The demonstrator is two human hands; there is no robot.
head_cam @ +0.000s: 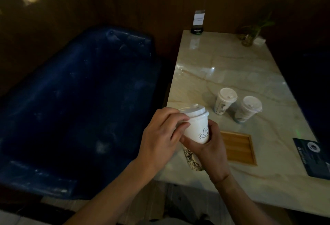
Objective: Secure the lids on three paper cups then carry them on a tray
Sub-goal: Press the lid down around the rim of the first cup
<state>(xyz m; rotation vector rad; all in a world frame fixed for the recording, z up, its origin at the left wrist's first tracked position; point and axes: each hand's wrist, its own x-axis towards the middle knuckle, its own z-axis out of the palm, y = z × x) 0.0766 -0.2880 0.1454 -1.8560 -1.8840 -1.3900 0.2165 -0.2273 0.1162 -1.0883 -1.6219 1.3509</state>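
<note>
Over the near left corner of the marble table (232, 75), a white paper cup (197, 128) is held tilted in both hands; the right hand (209, 151) wraps its fingers round the lower body of the cup, and the left hand (160, 135) curls its fingertips against the rim of the white lid (194, 111), which sits on top and looks seated or nearly so; whether it has fully snapped down I cannot tell. Two more lidded cups (225, 100) (247, 108) stand upright just beside each other further in on the table, apart from the hands; a small wooden tray (237, 147) lies flat near the right hand, holding nothing that I can see.

Paper walls like these likely give under a squeeze, so a firm grip mid-body could buckle the cup or pop the lid; the stiffer rolled rim is the better place to press, working round the lid's edge. If filled, the cup will be top-heavy and should be taken low and kept upright.

A dark blue seat (80, 100), a small sign stand (198, 22), a potted plant (250, 35) and a dark card (314, 157) fill the rest.
</note>
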